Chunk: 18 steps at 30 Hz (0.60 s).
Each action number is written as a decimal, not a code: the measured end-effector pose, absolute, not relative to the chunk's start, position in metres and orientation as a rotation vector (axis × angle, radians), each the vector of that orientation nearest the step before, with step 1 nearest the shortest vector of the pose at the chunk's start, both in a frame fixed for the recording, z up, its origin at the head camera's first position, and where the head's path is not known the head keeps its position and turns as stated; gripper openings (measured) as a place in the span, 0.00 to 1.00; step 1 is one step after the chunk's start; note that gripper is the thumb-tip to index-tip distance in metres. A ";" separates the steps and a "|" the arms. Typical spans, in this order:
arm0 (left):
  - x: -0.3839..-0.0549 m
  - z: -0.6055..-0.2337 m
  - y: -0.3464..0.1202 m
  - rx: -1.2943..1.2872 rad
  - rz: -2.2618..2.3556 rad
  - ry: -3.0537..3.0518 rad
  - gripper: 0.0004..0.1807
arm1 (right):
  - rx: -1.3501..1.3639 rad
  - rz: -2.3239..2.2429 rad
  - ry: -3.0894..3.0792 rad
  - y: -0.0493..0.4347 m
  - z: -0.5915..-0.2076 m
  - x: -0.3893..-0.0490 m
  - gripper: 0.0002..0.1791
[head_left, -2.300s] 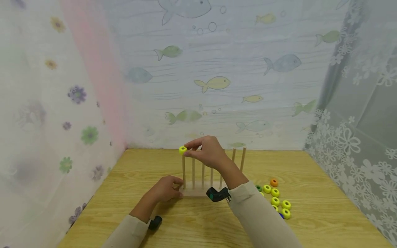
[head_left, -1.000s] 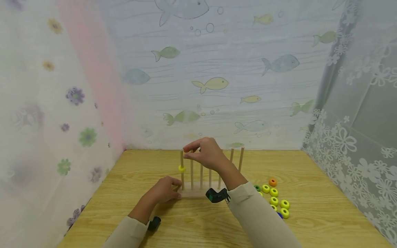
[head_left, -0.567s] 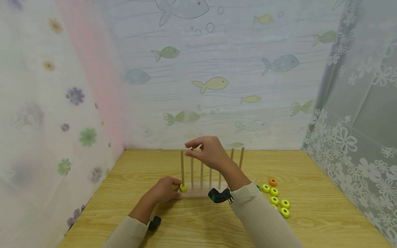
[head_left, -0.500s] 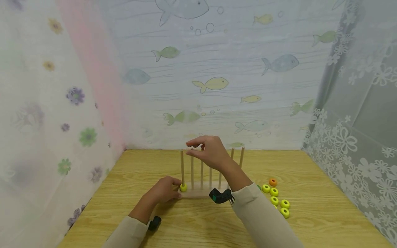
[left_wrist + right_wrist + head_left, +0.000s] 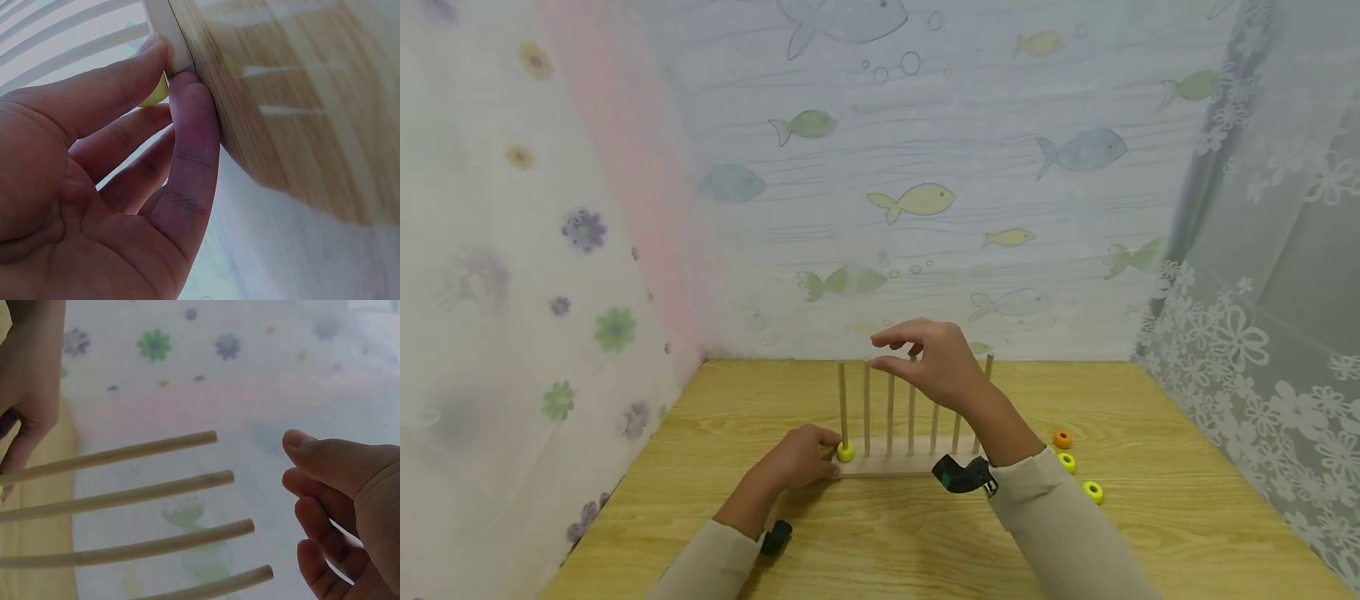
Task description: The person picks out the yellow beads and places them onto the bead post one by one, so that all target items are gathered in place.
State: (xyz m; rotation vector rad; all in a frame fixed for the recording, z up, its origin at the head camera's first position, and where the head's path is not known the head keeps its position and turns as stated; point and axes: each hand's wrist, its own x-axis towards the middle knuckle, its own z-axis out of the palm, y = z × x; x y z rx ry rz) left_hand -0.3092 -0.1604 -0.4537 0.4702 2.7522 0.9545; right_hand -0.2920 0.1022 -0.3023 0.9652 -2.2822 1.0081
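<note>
while the left hand (image 5: 802, 456) pinches the base (image 5: 891, 467) beside a yellow ring (image 5: 846, 453), the right hand (image 5: 942, 363) gapes.

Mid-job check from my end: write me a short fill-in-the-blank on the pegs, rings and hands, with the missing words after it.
1. The threaded ring on the leftmost peg is ____ in colour.
2. The left hand grips the wooden base at its ____ end.
3. The right hand, thumb and fingers apart, holds ____.
4. Among loose rings visible on the table, the one lying farthest back is ____ in colour.

Missing words: yellow; left; nothing; orange.
</note>
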 end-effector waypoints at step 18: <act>-0.305 -0.449 -0.159 0.462 0.949 2.751 0.27 | 0.922 0.953 -2.199 0.160 -0.310 -0.276 0.14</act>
